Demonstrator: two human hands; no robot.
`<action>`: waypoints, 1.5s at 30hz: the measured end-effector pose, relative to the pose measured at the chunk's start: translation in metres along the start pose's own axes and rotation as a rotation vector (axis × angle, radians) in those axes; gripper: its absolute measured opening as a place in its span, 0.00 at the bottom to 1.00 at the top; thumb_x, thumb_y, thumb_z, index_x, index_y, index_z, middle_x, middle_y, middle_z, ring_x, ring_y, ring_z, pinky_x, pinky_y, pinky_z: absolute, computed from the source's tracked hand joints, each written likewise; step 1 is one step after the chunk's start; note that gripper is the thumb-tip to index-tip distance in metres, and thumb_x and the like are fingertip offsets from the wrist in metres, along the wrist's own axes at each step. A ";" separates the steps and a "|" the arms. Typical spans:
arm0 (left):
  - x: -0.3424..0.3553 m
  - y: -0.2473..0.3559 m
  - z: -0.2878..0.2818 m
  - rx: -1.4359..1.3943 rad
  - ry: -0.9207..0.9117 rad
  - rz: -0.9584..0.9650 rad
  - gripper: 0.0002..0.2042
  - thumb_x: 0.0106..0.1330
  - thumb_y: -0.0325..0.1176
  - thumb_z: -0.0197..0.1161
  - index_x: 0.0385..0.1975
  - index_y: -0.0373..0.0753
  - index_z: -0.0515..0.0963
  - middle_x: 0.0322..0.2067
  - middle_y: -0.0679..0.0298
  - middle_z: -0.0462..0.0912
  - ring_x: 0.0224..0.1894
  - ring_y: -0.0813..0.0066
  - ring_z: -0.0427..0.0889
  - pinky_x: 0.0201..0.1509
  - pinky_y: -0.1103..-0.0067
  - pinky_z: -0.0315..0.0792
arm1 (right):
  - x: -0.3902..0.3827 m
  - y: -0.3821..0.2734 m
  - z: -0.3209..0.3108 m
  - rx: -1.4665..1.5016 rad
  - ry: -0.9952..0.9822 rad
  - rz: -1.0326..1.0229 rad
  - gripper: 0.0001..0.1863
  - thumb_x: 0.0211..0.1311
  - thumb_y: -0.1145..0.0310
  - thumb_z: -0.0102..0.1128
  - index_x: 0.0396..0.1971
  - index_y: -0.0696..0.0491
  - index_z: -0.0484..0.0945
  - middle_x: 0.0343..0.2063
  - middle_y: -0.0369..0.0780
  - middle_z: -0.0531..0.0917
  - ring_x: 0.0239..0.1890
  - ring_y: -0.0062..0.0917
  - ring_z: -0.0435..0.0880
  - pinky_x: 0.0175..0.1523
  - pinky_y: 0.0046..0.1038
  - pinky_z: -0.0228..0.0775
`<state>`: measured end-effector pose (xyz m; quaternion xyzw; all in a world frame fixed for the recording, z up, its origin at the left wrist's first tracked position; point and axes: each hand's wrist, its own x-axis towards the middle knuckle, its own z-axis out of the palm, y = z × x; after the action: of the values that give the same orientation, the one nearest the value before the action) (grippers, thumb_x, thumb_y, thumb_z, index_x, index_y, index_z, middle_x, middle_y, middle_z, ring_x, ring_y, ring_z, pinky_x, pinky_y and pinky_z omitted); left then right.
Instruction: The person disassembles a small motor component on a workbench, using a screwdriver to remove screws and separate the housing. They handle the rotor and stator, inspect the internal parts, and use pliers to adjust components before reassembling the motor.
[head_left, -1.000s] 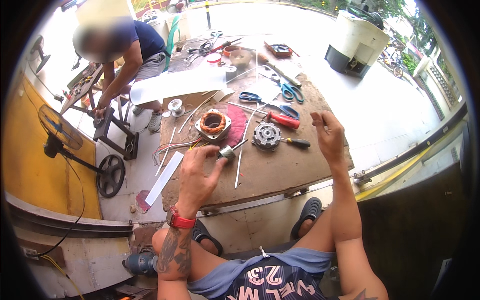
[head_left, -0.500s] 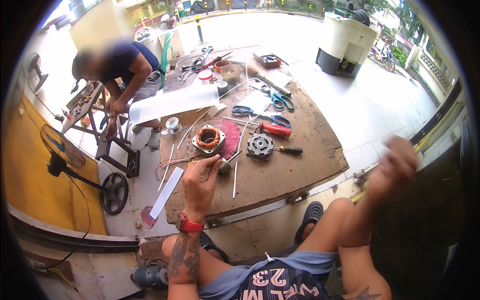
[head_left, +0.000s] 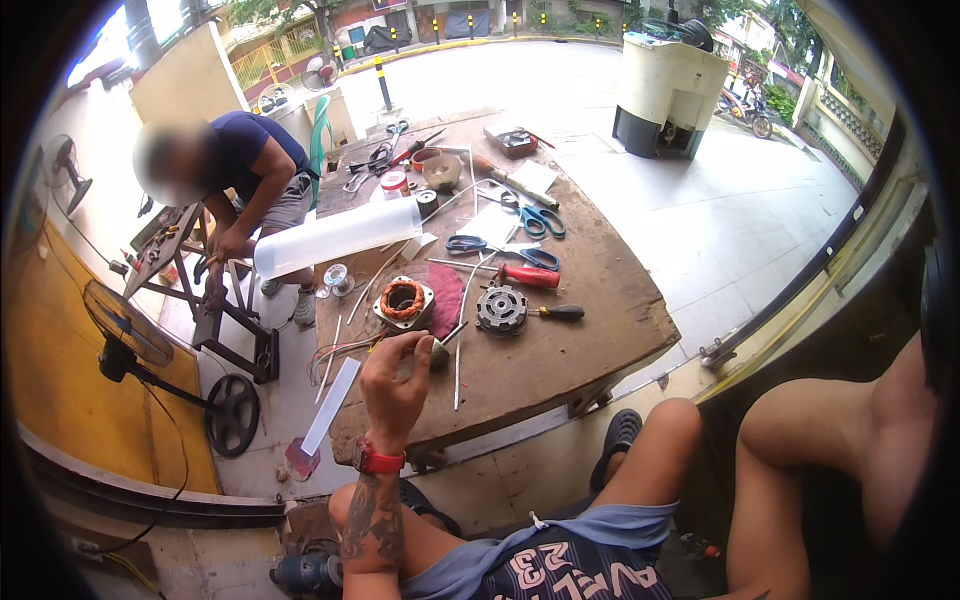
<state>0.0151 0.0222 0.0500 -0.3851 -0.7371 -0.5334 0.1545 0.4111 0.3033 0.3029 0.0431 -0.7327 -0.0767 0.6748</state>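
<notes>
My left hand (head_left: 393, 383), with a red watch at its wrist, reaches over the near edge of the wooden bench. Its fingers pinch the end of a small motor rotor (head_left: 440, 354), whose shaft points up and away to the right. Just beyond stands a motor stator (head_left: 404, 303) with orange-brown windings, beside a pink cloth (head_left: 446, 290). To the right lie a round grey motor end cover (head_left: 501, 310) and a screwdriver with a dark handle (head_left: 562, 312). My right arm (head_left: 815, 425) is bent upward at the right rim; its hand is out of the picture.
A red-handled screwdriver (head_left: 528, 276), blue-handled scissors (head_left: 540, 222), a wire spool (head_left: 338, 279) and a rolled translucent sheet (head_left: 340, 238) lie on the bench. A white strip (head_left: 331, 405) overhangs its left edge. Another person (head_left: 250, 165) works at the left, behind a standing fan (head_left: 125, 325).
My right hand has gone up and out of the picture at the right. My left hand stays at the rotor. The whole view has shifted slightly.
</notes>
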 end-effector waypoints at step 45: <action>0.024 -0.038 -0.050 0.130 0.203 -0.017 0.06 0.76 0.31 0.62 0.42 0.38 0.84 0.35 0.60 0.87 0.39 0.59 0.81 0.48 0.67 0.73 | -0.166 -0.010 0.720 0.143 -1.480 0.406 0.49 0.59 0.36 0.71 0.75 0.48 0.69 0.68 0.50 0.78 0.72 0.45 0.76 0.72 0.47 0.72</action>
<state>-0.0371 -0.0186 0.0592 -0.3120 -0.7541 -0.5220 0.2482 -0.2917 0.3599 0.0824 -0.1111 -0.9900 0.0874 0.0052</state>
